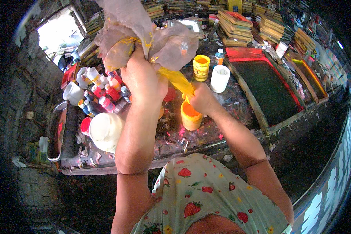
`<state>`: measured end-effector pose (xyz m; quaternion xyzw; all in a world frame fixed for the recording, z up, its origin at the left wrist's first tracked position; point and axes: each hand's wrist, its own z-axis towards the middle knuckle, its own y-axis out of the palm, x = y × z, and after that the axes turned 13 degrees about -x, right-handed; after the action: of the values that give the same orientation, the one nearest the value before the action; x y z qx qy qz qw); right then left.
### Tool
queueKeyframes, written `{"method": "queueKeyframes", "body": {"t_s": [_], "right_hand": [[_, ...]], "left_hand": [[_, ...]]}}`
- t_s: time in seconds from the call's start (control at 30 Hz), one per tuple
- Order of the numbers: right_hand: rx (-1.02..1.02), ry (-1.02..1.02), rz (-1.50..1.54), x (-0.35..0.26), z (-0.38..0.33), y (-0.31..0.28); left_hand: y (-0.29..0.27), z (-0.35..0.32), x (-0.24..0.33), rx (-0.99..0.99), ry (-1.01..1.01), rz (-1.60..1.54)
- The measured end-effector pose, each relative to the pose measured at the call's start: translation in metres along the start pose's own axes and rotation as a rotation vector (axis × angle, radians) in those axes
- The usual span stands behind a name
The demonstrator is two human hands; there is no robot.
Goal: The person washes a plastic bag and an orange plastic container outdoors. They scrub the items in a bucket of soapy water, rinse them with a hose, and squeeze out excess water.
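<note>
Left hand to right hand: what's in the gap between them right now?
A twisted, yellow-coated stretch of the thin sheet spans from the left hand to the right hand; the head view shows it.

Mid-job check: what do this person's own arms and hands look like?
Left hand and right hand wear no gloves; no watch shows at either wrist. No sleeve covers the elbows. The pale top has red strawberries and yellow flowers.
</note>
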<state>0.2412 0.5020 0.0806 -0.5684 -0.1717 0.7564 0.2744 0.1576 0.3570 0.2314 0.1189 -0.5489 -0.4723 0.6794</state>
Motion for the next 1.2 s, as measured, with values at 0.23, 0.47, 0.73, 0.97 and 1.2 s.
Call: {"method": "queueKeyframes", "body": {"t_s": [0.23,0.47,0.73,0.97,1.2], "right_hand": [[-0.006,0.195,0.021,0.036,-0.004,0.019],[0.080,-0.202,-0.268,0.053,-0.017,0.053],[0.128,-0.400,-0.611,0.067,-0.041,0.053],[0.200,-0.452,-0.690,0.084,-0.065,0.060],[0.055,-0.402,-0.657,0.113,-0.097,0.067]], "left_hand": [[-0.006,0.009,0.049,-0.053,0.173,0.100],[-0.022,0.004,0.068,0.039,0.127,0.141],[-0.042,0.003,0.045,0.060,0.026,0.158],[-0.059,0.007,0.031,0.002,-0.010,0.170],[-0.045,0.000,0.040,-0.145,-0.075,0.098]]}}
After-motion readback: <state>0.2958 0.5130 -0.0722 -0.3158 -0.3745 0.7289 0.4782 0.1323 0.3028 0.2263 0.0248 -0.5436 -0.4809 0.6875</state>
